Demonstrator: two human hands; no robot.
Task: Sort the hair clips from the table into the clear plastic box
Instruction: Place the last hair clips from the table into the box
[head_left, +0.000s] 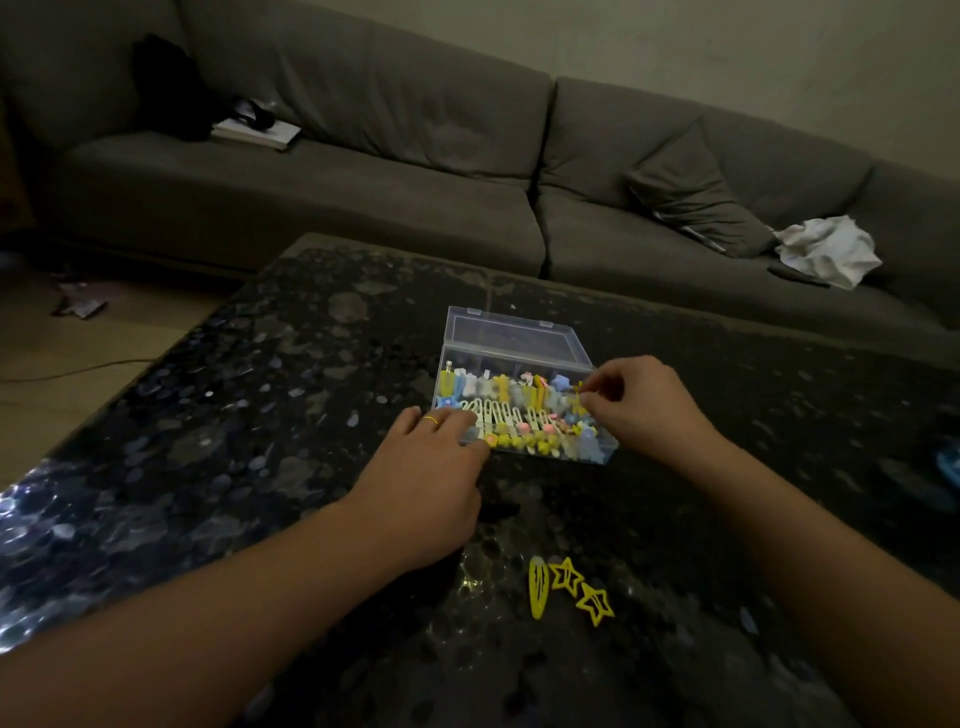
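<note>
Hair clips (569, 590) left on the table (260, 415): three yellow ones, near side of the clear plastic box (519, 410), closer to the right hand (641, 410), which pinches a yellow clip at the box's right edge. Left hand (431, 467) rests relaxed against the box.

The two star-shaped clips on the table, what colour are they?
Yellow: the star-shaped clips show best in the head view.

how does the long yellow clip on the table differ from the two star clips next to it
The long yellow clip is a narrow, solid oval; the star clips are five-pointed with open centres. It lies left of them and reaches farther toward the table's near edge. All are yellow, loose, not yet boxed.
</note>
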